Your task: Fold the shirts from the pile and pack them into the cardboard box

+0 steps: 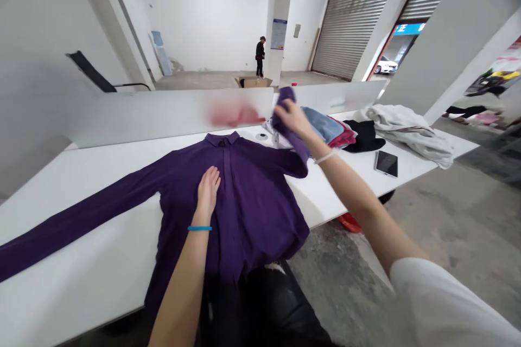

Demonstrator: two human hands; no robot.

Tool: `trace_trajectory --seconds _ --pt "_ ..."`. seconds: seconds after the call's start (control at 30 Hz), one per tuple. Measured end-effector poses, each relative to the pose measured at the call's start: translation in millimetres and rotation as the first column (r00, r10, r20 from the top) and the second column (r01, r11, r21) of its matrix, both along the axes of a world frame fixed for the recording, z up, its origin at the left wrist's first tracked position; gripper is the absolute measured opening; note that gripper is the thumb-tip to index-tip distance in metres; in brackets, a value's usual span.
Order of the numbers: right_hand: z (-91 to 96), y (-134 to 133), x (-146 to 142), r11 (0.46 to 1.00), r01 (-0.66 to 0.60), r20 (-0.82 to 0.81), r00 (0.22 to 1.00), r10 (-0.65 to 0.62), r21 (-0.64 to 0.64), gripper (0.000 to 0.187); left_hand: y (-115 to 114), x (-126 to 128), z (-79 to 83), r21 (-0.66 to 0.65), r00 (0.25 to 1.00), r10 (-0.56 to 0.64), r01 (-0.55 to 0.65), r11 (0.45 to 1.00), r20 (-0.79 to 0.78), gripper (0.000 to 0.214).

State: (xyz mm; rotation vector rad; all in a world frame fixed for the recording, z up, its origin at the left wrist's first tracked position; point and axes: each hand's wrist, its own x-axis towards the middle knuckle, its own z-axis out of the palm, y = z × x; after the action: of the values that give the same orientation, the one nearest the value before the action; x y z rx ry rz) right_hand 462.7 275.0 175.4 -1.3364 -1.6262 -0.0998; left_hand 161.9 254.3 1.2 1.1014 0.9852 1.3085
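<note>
Left forearm [181,287]: lay over the purple shirt [260,200].
Left hand [209,190]: rested flat on it.
Worktop [101,282]: carried the spread shirt.
One sleeve [85,211]: lay straight.
Right hand [291,116]: held the other sleeve [299,165], not yet flat.

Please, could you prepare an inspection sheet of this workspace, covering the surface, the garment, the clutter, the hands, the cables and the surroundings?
Surface: white table, with a frosted divider along its far side.
Garment: purple shirt, front up, collar toward the divider; one sleeve stretched out, the other partly lifted.
Clutter: pile of clothes, pale grey cloth, dark flat device of unclear kind.
Hands: left hand flat on the shirt front; right hand grips the lifted sleeve near its end.
Cables: nothing seen.
Surroundings: beyond the divider, a person in dark clothes, an open cardboard box, a metal shutter.
</note>
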Motion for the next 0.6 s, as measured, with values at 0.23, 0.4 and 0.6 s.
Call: trace_trajectory --seconds 0.23,0.4,0.6 --pt "-150.5 -46.5 -170.1 0.841 -0.262 0.417 0.774 0.476 -0.473 0.055 2.5 -26.4 11.4 -0.285 0.957 0.044 0.041 0.958 0.286 0.054" --pt "-178.4 -57.5 -162.0 0.894 -0.313 0.432 0.791 0.432 -0.321 0.033 10.0 -15.5 8.9 -0.169 0.995 0.082 -0.072 0.983 0.054 0.033" --pt "-163.8 -65.9 -165.3 0.804 -0.505 0.532 0.608 0.59 -0.314 0.029 38.6 -5.8 14.5 0.018 0.96 0.066 -0.064 0.998 -0.273 0.013"
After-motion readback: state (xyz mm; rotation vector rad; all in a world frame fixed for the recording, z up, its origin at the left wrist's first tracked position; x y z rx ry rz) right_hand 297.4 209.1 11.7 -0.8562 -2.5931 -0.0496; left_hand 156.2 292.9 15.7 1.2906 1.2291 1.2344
